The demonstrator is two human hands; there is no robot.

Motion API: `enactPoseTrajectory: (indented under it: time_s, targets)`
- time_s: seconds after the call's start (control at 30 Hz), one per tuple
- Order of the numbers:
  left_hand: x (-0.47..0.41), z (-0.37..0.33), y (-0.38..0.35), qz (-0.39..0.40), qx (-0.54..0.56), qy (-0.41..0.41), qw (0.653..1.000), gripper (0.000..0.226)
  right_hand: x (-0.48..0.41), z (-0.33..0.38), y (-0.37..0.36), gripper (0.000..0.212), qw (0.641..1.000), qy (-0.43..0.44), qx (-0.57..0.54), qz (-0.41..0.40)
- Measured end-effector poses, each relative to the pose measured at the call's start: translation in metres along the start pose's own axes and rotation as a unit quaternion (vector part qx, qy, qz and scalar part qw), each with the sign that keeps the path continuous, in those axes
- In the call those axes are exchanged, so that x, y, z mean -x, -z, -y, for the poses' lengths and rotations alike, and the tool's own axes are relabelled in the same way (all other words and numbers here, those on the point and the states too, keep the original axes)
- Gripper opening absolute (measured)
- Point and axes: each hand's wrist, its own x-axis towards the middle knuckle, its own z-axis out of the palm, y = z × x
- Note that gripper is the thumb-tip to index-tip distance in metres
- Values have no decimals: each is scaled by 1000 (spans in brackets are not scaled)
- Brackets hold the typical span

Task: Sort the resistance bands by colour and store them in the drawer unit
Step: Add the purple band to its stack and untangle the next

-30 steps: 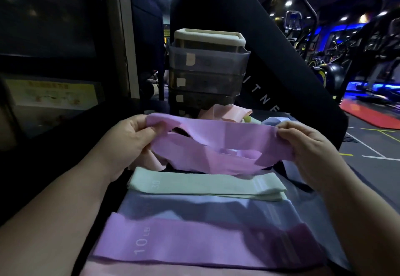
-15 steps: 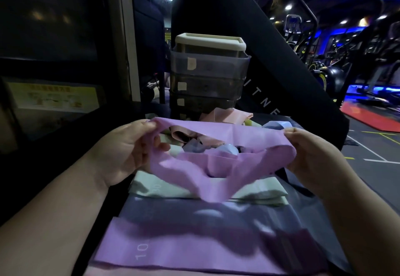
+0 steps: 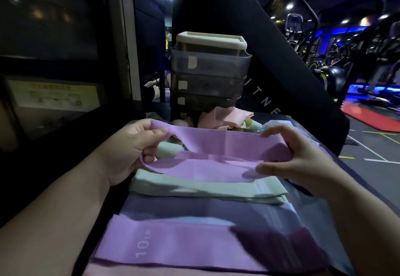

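I hold a purple resistance band (image 3: 216, 146) spread as an open loop between both hands, above the sorted stacks. My left hand (image 3: 132, 148) pinches its left end with thumb and fingers. My right hand (image 3: 292, 156) has its fingers and thumb round the right end. Below lie flat stacks: mint green bands (image 3: 194, 187), grey-blue bands (image 3: 194, 208), and a purple band marked 10 LB (image 3: 173, 245), with a pink one at the bottom edge. A loose heap of pink and green bands (image 3: 229, 117) lies before the grey drawer unit (image 3: 210, 70), whose drawers are closed.
A large black machine housing (image 3: 270, 59) rises behind the drawer unit. A dark ledge with a yellow notice (image 3: 54, 96) runs along the left. Gym floor with painted lines and a red mat (image 3: 372, 117) lies off to the right.
The twisted purple band has been untangled and opened into a smooth loop. Both hands moved slightly, the right one now lower with thumb under the band.
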Motion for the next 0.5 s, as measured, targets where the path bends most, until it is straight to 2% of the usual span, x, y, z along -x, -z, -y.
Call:
enactPoseTrajectory:
  time_s: [0.07,0.17,0.23,0.37,0.5]
  targets:
    - [1,-1,-3,0,-32,-10,999,20,0,2,-7,41,998,0,42,-37]
    - [3,-2,-6,15,-44,-17,999,7,-2,2,-11,30,989,0,105,-103]
    - [3,-2,-6,18,-50,-20,998,13,-2,2,-10,31,990,-10,98,-106]
    - [3,-3,-9,7,-79,-29,996,7,0,0,-11,42,988,-36,133,-67]
    - [3,-1,-10,1,-91,-26,996,10,-4,-5,-13,25,982,-19,139,-125]
